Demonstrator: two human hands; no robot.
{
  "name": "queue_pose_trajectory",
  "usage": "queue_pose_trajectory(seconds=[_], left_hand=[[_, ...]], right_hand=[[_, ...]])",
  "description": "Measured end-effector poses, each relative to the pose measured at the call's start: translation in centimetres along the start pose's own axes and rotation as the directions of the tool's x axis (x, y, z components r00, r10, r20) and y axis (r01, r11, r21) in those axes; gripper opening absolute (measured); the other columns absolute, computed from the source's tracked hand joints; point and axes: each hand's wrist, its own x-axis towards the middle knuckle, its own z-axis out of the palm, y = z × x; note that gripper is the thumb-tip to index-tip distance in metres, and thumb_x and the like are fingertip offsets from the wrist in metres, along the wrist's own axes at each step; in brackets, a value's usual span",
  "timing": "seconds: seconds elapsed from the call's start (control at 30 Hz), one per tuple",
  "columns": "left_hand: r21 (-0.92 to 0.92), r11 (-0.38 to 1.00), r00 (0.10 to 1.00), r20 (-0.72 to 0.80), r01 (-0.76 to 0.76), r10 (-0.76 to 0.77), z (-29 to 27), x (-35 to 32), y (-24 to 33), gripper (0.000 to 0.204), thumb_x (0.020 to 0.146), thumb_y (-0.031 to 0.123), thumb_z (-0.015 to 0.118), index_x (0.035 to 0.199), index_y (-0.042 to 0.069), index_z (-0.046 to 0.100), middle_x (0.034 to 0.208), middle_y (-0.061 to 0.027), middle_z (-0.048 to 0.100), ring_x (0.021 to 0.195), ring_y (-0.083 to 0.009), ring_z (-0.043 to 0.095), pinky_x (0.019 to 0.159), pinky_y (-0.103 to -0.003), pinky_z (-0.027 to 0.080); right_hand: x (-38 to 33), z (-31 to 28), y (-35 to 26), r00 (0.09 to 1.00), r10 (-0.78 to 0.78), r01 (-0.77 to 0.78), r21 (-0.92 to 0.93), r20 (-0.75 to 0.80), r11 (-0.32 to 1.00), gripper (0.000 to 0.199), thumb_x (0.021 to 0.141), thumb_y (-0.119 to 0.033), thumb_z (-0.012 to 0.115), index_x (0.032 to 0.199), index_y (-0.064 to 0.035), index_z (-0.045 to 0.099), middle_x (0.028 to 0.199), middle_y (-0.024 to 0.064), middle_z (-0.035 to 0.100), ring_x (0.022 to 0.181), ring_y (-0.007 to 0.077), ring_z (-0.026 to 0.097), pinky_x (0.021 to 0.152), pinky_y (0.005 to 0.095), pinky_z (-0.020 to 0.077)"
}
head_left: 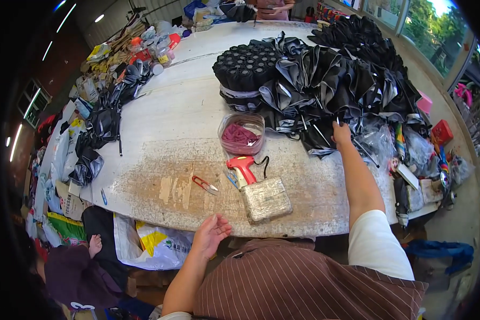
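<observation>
My right arm reaches out to a heap of black umbrellas [325, 80] with silver undersides, loosely folded, some with metal shafts showing. There my right hand [341, 133] is closed on the shaft end of one umbrella at the heap's near edge. My left hand [212, 233] hovers by the table's near edge, fingers loosely stretched and nothing in them. Between the hands lies a tape-wrapped block [266, 199]. Touching it is a red and white tagging gun [242, 170]. Red-handled thread snips [204, 184] lie to their left.
A clear tub [242, 133] with dark pink cloth stands beside a banded bundle of closed black umbrellas [245, 69]. More black umbrellas [104, 122] line the table's left edge. Plastic bags and small items [418, 154] crowd the right. Another person [85, 272] is at lower left; someone else stands at the far end.
</observation>
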Motion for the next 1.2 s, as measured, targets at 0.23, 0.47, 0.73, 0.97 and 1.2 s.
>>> queue_pose_trajectory(seconds=[0.23, 0.47, 0.73, 0.97, 1.2], left_hand=[[-0.167, 0.983, 0.946, 0.299, -0.076, 0.124, 1.2, -0.6, 3.6, 0.043, 0.093, 0.035, 0.049, 0.123, 0.006, 0.047, 0.109, -0.019, 0.058, 0.095, -0.0307, 0.06, 0.086, -0.042, 0.047], [-0.228, 0.909, 0.757, 0.502, -0.349, 0.417, 6.2, -0.7, 8.6, 0.094, 0.075, 0.059, 0.063, 0.144, 0.018, 0.017, 0.132, -0.0208, 0.042, 0.119, -0.0351, 0.045, 0.099, -0.046, 0.037], [-0.319, 0.878, 0.313, 0.845, -0.357, 0.434, 5.7, 9.8, 12.6, 0.044, 0.091, 0.042, 0.04, 0.119, 0.01, 0.049, 0.104, -0.0125, 0.056, 0.096, -0.0227, 0.054, 0.091, -0.04, 0.043], [-0.584, 0.809, 0.404, 0.756, 0.062, 0.515, 0.0, 12.0, 7.7, 0.046, 0.097, 0.042, 0.032, 0.123, 0.009, 0.05, 0.108, -0.0084, 0.057, 0.097, -0.0224, 0.055, 0.091, -0.041, 0.043], [-0.105, 0.722, 0.652, 0.355, -0.684, 0.67, 8.7, 3.3, 8.0, 0.043, 0.092, 0.023, 0.053, 0.13, 0.008, 0.044, 0.124, -0.0078, 0.051, 0.109, -0.021, 0.052, 0.1, -0.037, 0.04]], right_hand=[[-9.3, -7.4, -10.5, 0.988, -0.04, -0.046, 0.534, 0.147, 0.844, 0.034, 0.091, -0.032, 0.052, 0.111, -0.0051, 0.055, 0.075, 0.0052, 0.052, 0.05, 0.0096, 0.039, 0.041, 0.0232, 0.0284], [-21.8, -10.9, -14.6, 0.741, -0.379, -0.364, 0.806, 0.554, 0.468, 0.027, 0.095, -0.03, 0.048, 0.112, -0.0098, 0.054, 0.071, -0.0015, 0.045, 0.045, 0.0012, 0.024, 0.037, 0.0152, 0.0156], [-35.9, -4.6, -12.0, -0.133, -0.416, -0.967, -0.025, 0.9, 0.255, 0.034, 0.097, -0.03, 0.044, 0.125, -0.0111, 0.048, 0.069, -0.003, 0.038, 0.046, 0.0018, 0.022, 0.034, 0.0146, 0.0163], [-33.7, -1.0, -9.4, 0.081, -0.305, -0.661, 0.281, 0.949, 0.696, 0.054, 0.087, -0.026, 0.062, 0.127, 0.0048, 0.043, 0.103, 0.0149, 0.061, 0.089, 0.0258, 0.06, 0.082, 0.0363, 0.0499], [-33.7, 0.5, -11.8, 0.02, -0.471, -0.395, 0.44, 0.882, 0.806, 0.067, 0.078, -0.031, 0.071, 0.132, -0.0046, 0.042, 0.128, 0.0152, 0.051, 0.116, 0.0267, 0.05, 0.1, 0.0382, 0.0386]])
